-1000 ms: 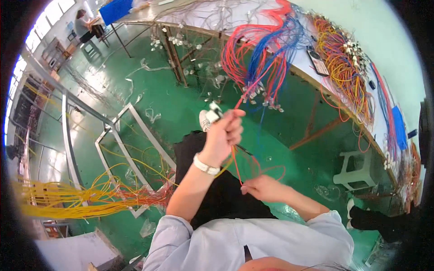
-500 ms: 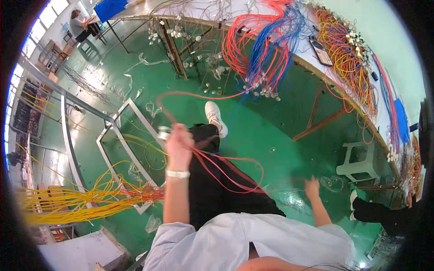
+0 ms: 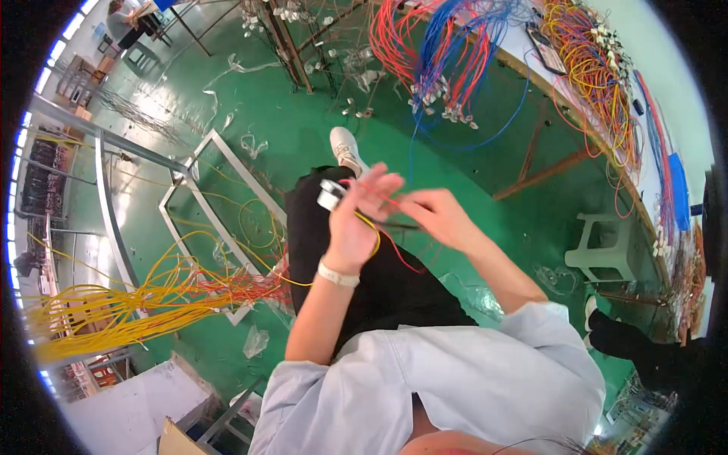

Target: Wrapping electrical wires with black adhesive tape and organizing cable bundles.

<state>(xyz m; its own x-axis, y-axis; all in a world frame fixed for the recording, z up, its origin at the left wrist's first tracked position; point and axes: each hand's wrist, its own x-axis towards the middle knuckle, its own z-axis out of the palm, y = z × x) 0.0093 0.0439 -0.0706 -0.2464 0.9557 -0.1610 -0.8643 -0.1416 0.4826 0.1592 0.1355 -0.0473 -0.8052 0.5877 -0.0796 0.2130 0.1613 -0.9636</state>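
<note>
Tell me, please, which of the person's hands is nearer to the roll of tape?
Left. The left hand holds the roll of tape at its fingertips. The right hand is off to the tape's right, pinching thin wires between both hands.

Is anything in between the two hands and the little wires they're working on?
No, nothing is in the way. The left hand already holds the small roll of tape and the red and yellow wires, and the right hand pinches the same wires close beside it. Only open air above the dark trousers.
</note>
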